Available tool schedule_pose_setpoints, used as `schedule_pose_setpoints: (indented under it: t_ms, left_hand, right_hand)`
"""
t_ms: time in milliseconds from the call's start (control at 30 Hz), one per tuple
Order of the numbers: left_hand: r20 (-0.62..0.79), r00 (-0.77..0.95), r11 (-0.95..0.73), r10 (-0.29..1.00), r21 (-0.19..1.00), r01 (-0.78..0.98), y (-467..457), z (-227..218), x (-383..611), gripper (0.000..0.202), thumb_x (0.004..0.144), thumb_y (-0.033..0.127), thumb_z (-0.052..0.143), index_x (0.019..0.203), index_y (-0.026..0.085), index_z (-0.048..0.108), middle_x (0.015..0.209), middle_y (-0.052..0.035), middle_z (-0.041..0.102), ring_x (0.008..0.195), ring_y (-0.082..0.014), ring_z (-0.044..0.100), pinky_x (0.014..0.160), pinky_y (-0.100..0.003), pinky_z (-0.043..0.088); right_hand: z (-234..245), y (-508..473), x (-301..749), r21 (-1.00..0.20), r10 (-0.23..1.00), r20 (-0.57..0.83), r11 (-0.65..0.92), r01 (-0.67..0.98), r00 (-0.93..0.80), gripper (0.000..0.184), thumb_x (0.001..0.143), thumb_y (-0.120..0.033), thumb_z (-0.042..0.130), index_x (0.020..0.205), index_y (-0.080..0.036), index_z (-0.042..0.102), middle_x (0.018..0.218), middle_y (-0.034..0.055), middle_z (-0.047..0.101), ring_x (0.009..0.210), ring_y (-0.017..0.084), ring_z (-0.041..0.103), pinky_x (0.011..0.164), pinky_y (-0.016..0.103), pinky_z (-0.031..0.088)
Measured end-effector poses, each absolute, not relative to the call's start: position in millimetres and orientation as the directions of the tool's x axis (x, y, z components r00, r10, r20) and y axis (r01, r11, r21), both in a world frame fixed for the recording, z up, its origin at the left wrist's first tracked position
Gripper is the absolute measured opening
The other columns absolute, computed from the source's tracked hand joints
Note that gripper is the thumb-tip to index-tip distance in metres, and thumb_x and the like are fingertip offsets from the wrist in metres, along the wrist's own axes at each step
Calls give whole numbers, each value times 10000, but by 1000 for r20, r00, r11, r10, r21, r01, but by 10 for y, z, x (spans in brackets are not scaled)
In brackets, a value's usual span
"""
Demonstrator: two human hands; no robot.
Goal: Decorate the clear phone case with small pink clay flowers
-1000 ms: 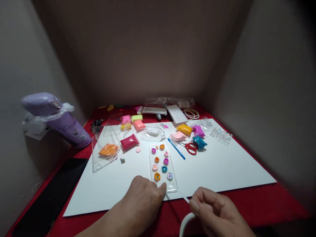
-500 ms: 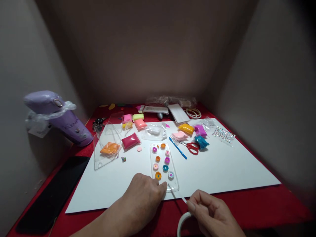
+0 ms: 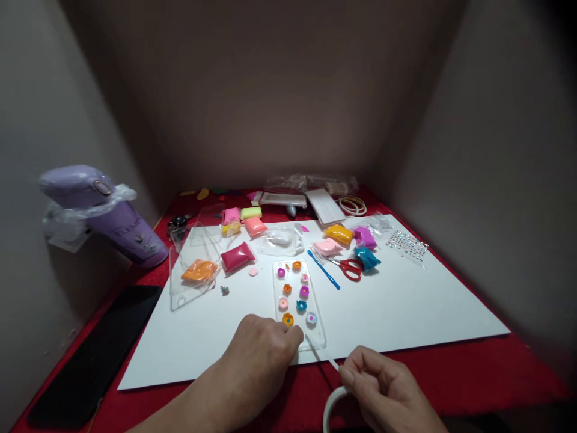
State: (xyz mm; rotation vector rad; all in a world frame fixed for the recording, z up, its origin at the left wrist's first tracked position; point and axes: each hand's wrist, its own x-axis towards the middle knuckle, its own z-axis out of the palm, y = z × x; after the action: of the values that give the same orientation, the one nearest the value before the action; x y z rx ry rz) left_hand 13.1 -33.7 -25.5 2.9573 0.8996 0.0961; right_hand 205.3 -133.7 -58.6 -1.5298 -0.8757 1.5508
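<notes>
1. Clear rectangular plastic case (image 3: pixel 294 298): flat on the white board (image 3: pixel 406 313), by its near edge; bears small multicoloured flowers (image 3: pixel 301 305).
2. Left hand (image 3: pixel 265 355): fingers curled over the case's near end; whether grasping anything, cannot tell. Best used lightly, as a steadying weight, clear of petals.
3. Right hand (image 3: pixel 383 385): thumb and finger pinching a narrow white strip (image 3: pixel 332 363), beside a curved white band (image 3: pixel 330 402). Advisable: strip straight, untwisted, away from flowers.
</notes>
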Motion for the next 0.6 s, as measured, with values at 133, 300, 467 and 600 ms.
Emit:
schedule_pose_setpoints:
  t_ms: [133,300,467,600]
  left_hand:
    - [58,818,-820,572,44,570,-347,-271,126,232,736,-22,435,711,201,495,587,6,613,440,-177,502,461,-294,218]
    - [64,816,-818,575,57,572,-343,-266,137,231,726,-20,436,702,203,492,582,8,614,435,-172,492,467,-298,179]
    - [37,823,-821,567,110,560,-337,-229,140,216,773,7,462,693,204,499,595,21,617,453,-156,493,472,-290,178]
    - [-6,830,-825,558,97,556,-325,-225,147,190,815,50,471,760,221,532,635,26,639,487,-166,530,474,-283,206]
  right_hand:
    - [-620,-1342,2080,-883,885,-466,-466,-57,-5,534,745,-695,594,654,-204,405,474,-116,247,379,25,160,362,187,88]
    - [-588,-1329,2061,-890,891,-453,-452,-51,8,542,740,-698,596,640,-203,400,476,-117,236,384,27,168,362,187,95]
    - [-578,-1334,2071,-890,891,-454,-454,-40,8,534,758,-688,583,638,-206,390,478,-118,236,385,29,166,362,189,98]
    - [-590,-1337,2092,-889,889,-457,-457,-20,-20,518,779,-675,570,647,-207,392,486,-114,256,387,32,179,359,187,118]
